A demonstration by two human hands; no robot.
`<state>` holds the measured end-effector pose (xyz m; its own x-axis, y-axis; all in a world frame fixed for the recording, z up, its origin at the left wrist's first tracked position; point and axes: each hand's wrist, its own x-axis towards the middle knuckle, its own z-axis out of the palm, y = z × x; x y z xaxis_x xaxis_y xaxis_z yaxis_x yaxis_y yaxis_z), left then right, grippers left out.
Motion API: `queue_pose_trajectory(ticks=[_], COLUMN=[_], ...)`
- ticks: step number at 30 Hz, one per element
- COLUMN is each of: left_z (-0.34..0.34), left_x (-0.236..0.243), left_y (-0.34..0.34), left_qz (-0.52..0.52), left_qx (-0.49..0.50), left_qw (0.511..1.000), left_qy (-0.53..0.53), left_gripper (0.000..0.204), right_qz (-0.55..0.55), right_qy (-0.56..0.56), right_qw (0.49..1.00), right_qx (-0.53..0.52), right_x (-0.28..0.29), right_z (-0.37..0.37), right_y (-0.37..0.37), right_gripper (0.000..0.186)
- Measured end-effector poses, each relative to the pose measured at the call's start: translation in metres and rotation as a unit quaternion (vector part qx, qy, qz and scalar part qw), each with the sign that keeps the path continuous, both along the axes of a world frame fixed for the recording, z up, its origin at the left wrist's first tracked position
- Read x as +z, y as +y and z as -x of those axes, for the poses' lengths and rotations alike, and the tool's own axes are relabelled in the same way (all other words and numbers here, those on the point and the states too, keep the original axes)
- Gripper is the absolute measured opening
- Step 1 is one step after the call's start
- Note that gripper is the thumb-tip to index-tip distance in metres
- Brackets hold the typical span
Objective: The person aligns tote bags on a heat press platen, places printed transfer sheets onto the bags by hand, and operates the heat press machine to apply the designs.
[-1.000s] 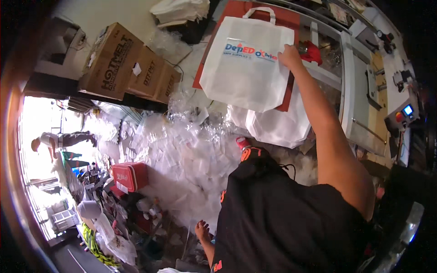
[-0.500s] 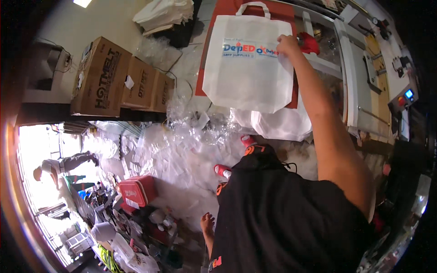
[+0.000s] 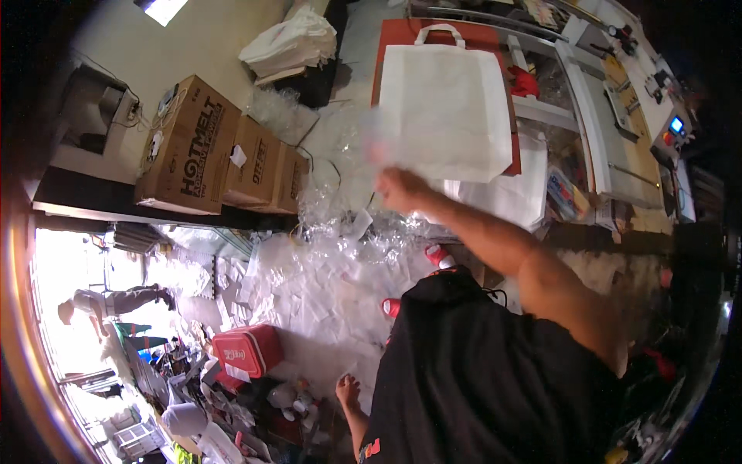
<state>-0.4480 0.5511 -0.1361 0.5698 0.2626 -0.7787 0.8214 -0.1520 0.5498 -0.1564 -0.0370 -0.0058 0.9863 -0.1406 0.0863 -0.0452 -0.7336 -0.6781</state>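
Note:
A white tote bag (image 3: 448, 108) with a loop handle lies flat on a red board (image 3: 390, 37), its upper face bare of print. Just off the bag's lower left corner, my right hand (image 3: 402, 190) is closed and smeared by motion. From its fingers extends a thin see-through film sheet (image 3: 374, 133), blurred, with faint pink and blue colour on it. Low at my left side hangs my left hand (image 3: 348, 391), fingers loosely bent and apart, with nothing plainly held. More white bags (image 3: 525, 189) lie under the near edge of the board.
A press-like machine with a white frame (image 3: 583, 116) and lit control box (image 3: 674, 130) stands at right. Brown cartons (image 3: 189, 147) line the left wall. Crumpled clear plastic and scraps (image 3: 325, 271) cover the floor around a red cooler (image 3: 247, 352). Another person (image 3: 116, 301) stands far left.
My right hand has swept left and toward me from the bag's right edge, with the film. The coloured print seen on the bag is gone from it. My left hand stays low.

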Motion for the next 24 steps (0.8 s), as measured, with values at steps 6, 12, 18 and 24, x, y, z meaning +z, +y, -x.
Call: queue_pose_trajectory(ticks=[6, 12, 18, 24], left_z=[-0.073, -0.219, -0.31, -0.393], left_x=[-0.005, 0.123, 0.195, 0.187], left_y=[-0.044, -0.208, -0.356, -0.496], left_qz=[0.053, 0.423, 0.412, 0.218], left_qx=[-0.055, -0.149, -0.327, -0.402], left_qw=[0.996, 0.887, 0.831, 0.85], left_qy=[-0.048, -0.112, -0.179, -0.261], left_gripper=[0.034, 0.075, 0.064, 0.037], right_qz=[-0.249, -0.302, -0.285, -0.139], right_qy=[-0.037, -0.024, -0.049, -0.12], right_qw=[0.956, 0.951, 0.923, 0.919], right_qx=[0.15, -0.065, -0.254, -0.348], right_x=[0.081, 0.108, 0.099, 0.046], right_z=[0.054, 0.085, 0.096, 0.066], right_y=[0.094, -0.002, -0.091, -0.195], right_gripper=[0.013, 0.014, 0.013, 0.023])
